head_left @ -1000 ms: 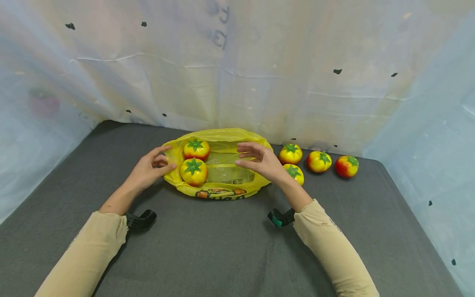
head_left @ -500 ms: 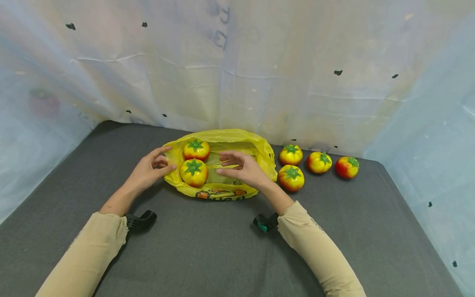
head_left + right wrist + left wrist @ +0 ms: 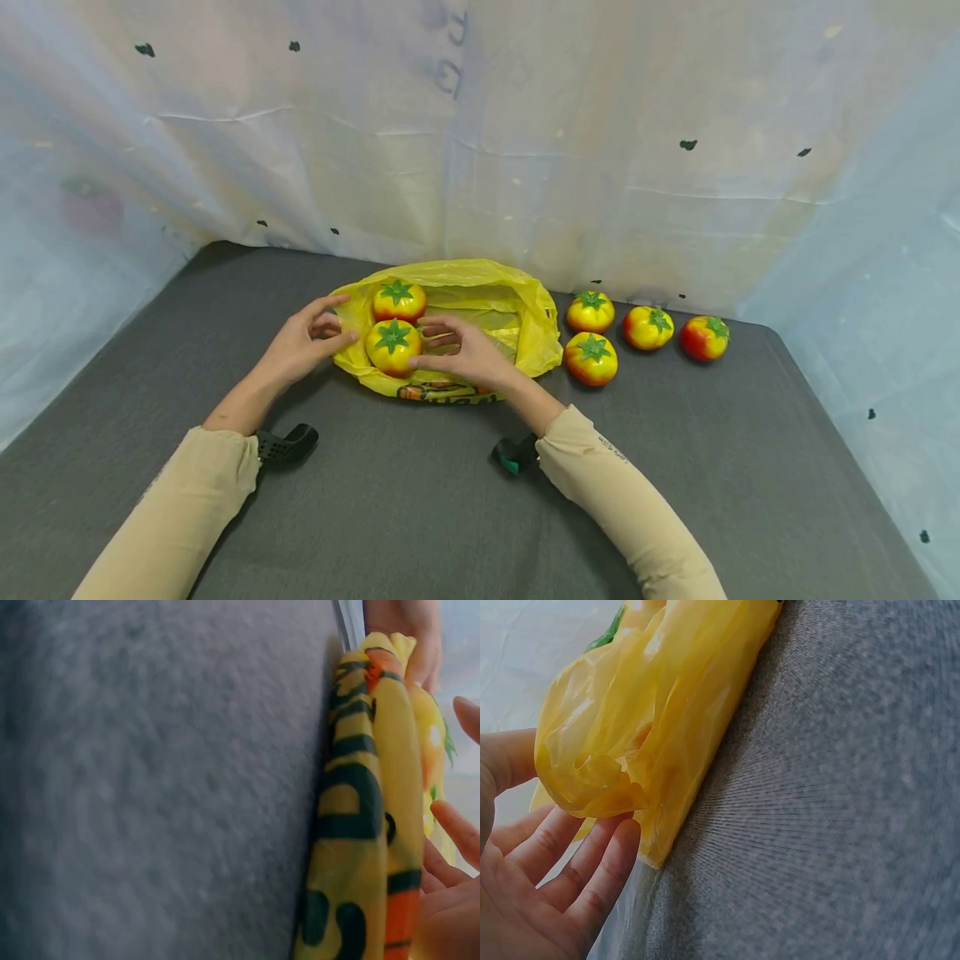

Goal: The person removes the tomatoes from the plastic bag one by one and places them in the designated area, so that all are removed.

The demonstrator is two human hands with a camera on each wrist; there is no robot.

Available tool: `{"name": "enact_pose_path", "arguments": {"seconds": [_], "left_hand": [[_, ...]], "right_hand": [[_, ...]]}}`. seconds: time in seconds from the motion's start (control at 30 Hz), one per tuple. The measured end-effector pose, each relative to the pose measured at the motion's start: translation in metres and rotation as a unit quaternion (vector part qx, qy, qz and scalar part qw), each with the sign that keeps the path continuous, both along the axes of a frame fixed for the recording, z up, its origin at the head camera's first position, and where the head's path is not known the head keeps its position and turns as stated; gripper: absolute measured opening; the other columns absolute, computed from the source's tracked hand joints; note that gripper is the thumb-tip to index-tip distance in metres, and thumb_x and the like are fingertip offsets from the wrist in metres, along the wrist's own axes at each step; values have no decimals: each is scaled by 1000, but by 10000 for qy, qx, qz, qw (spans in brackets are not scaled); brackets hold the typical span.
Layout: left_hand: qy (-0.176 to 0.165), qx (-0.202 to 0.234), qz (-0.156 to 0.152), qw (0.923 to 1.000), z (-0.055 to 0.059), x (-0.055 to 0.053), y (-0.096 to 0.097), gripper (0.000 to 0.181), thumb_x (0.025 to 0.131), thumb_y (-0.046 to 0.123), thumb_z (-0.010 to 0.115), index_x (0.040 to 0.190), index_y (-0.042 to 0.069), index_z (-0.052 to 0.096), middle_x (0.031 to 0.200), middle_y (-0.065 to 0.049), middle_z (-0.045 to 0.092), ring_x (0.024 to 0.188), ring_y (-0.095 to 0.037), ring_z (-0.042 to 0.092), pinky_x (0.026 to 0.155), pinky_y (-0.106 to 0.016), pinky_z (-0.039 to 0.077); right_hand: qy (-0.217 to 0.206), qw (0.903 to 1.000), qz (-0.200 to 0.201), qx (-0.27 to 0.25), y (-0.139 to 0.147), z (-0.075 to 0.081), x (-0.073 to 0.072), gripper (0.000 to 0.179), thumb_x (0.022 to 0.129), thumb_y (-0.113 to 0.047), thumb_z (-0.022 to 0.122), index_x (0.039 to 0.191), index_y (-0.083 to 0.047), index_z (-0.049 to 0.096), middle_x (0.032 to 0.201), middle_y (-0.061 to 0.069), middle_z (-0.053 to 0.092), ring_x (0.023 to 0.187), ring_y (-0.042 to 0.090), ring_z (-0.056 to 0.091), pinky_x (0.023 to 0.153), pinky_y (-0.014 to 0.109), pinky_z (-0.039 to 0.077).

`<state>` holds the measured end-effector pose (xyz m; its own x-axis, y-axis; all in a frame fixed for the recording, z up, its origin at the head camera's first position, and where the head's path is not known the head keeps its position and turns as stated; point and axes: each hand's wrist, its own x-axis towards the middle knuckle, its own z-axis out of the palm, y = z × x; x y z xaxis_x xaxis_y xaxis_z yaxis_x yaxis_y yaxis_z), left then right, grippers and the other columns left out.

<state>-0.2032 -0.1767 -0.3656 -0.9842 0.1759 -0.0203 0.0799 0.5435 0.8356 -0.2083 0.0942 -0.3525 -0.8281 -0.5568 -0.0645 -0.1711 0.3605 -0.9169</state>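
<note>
Currently left hand [image 3: 298, 343] touches bag [image 3: 453, 272] edge, right hand [image 3: 472, 357] by front tomato [image 3: 393, 352]; fingers apart, room rightward inside.

Two tomatoes [image 3: 393, 347] in bag [image 3: 538, 329]; four others [image 3: 591, 359] right.

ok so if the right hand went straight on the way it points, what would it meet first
The right hand would likely meet the nearer tomato in the yellow plastic bag; whether they touch is unclear.
</note>
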Motion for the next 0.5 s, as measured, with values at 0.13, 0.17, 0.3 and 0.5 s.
{"name": "enact_pose_path", "arguments": {"seconds": [0.13,0.17,0.3,0.5], "left_hand": [[-15,-3,-7,10000,1,0,0,65,94,32,61,149,11,32,108,-15,64,91,-14,54,75,-31,42],[-12,-5,-6,10000,2,0,0,65,94,32,61,149,11,33,108,-15,64,91,-14,54,75,-31,42],[26,16,-23,10000,3,1,0,65,95,32,61,149,10,33,108,-15,64,92,-16,54,76,-31,42],[40,34,-41,10000,1,0,2,65,94,32,61,149,9,33,108,-16,65,94,-18,53,77,-32,41]], "right_hand": [[-63,10000,-16,12,-5,-2,1,60,87,-19,71,142,-11,45,136,13,52,123,28,53,97,37,46],[-78,10000,-19,-9,-6,-2,1,61,87,-19,71,142,-12,44,137,12,52,123,28,53,98,37,46],[-128,9999,-75,-15,-10,-6,0,63,87,-23,71,143,-14,43,139,11,50,125,27,52,97,37,46],[-97,9993,-223,270,-17,-5,2,67,85,-29,74,143,-18,43,140,8,49,125,25,51,94,38,48]]}}
